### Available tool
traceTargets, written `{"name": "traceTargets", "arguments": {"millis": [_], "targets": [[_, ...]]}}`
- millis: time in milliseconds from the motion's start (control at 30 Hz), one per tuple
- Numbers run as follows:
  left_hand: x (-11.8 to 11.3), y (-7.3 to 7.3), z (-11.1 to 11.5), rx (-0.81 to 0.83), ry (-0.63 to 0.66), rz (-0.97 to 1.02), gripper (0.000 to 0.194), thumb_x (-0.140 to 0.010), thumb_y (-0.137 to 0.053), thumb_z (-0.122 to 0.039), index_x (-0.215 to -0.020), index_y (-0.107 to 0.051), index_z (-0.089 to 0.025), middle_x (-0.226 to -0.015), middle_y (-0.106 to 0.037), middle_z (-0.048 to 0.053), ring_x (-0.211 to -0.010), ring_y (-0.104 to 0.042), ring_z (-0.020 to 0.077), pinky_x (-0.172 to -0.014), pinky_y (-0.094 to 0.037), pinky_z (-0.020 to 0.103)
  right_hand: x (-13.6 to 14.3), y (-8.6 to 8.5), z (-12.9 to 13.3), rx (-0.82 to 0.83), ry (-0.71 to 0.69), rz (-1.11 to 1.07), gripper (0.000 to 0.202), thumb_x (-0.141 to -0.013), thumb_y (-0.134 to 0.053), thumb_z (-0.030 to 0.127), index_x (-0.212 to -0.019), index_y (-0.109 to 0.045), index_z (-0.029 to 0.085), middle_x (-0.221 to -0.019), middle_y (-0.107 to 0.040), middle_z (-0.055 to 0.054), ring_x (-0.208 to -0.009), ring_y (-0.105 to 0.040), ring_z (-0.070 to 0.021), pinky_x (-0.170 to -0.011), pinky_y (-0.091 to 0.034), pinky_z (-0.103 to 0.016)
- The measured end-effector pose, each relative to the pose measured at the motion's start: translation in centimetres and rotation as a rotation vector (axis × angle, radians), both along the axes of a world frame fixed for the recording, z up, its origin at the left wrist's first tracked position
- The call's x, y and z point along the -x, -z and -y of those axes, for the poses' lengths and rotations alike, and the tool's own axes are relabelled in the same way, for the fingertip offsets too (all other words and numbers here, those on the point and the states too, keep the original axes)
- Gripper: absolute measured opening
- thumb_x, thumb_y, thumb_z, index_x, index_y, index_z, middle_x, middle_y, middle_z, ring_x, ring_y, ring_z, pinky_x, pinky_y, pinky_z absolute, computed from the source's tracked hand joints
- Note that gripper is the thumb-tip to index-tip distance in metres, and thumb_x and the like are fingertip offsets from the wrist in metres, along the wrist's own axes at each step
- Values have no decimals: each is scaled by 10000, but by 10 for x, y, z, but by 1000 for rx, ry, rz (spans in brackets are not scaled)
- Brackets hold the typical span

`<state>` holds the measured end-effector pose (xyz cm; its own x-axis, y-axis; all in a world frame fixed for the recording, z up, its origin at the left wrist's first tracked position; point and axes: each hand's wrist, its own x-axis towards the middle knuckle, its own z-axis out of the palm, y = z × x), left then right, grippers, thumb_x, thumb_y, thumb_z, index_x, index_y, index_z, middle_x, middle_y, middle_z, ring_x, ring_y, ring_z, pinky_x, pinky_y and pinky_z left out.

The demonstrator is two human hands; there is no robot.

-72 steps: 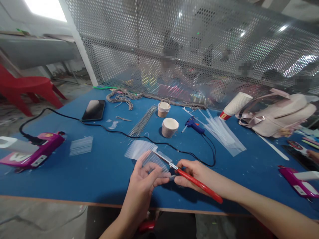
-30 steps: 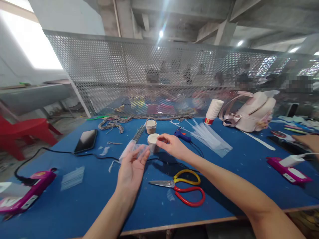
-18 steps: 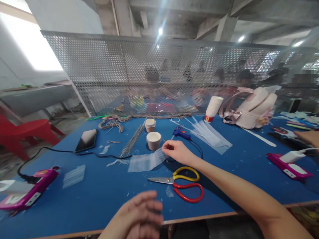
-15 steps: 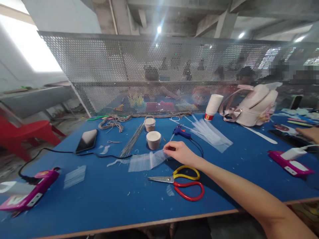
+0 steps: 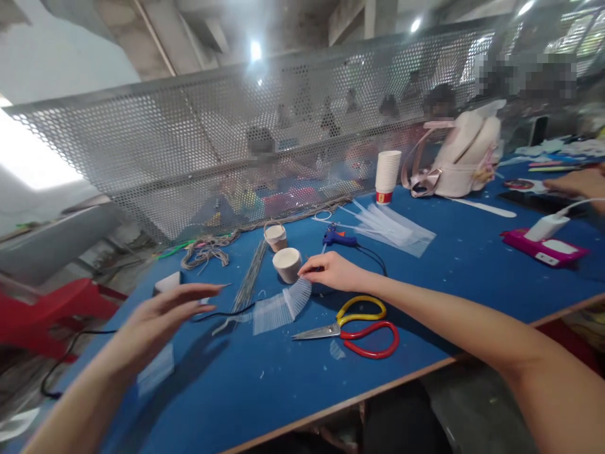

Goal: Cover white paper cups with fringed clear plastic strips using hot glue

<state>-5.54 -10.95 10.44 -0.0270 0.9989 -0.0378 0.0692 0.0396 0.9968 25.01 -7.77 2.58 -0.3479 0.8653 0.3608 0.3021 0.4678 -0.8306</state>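
Your right hand [image 5: 333, 272] pinches the ribbed strip [image 5: 274, 313] just right of the front cup [image 5: 287, 265]; your left hand [image 5: 165, 315], left of the cup, is spread, seemingly unloaded. Strip's near-side of cup, likely light, floppy, creasable: hold edges.

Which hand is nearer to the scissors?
The right. The right hand is just beyond the scissors; the left hand hangs in the air farther off, to their left.
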Motion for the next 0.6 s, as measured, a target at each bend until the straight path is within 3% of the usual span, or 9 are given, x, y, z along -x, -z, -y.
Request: {"name": "traceTargets", "arguments": {"millis": [100, 233, 400, 500, 600], "targets": [[-47, 11, -36, -105, 448, -406, 328, -598, -779, -140, -911, -729, -224, -1005, -720, 63, -822, -657, 184, -684, -516, 201, 9, 0, 4, 23, 24, -37, 111, -754, -599, 168, -800, -697, 142, -734, -676, -9, -671, -585, -126, -675, -453, -247], [-79, 37, -50, -253, 666, -448, 361, -613, -744, -192, -969, -714, -240, -1013, -723, 57, -975, -641, 213, -879, -474, 287, 17, 1, 9, 65, 43, -79, 102, -760, -593, 195, -788, -679, 149, -720, -668, -5, -654, -585, -121, -652, -465, -242], [-74, 47, -52, -298, 791, -621, 114, -691, -663, -278, -769, -719, -217, -839, -704, 31, -814, -618, 190, -804, -463, 291, 18, 8, 6, 242, 124, -251, 93, -713, -635, 241, -741, -667, 159, -652, -634, 13, -540, -572, -105, -566, -473, -239], [-67, 45, -57, -233, 849, -615, 136, -751, -584, -279, -685, -678, -205, -784, -679, 17, -763, -596, 172, -753, -448, 263, 16, 14, 2, 287, 162, -256, 132, -707, -641, 281, -743, -671, 158, -623, -624, 16, -466, -543, -94, -489, -462, -232], [-63, 44, -68, -176, 790, -597, 145, -747, -582, -301, -668, -655, -204, -775, -669, 19, -774, -585, 176, -754, -435, 254, 16, 20, -3, 310, 193, -278, 154, -698, -651, 304, -742, -675, 158, -616, -627, 13, -491, -553, -98, -515, -484, -236]]}}
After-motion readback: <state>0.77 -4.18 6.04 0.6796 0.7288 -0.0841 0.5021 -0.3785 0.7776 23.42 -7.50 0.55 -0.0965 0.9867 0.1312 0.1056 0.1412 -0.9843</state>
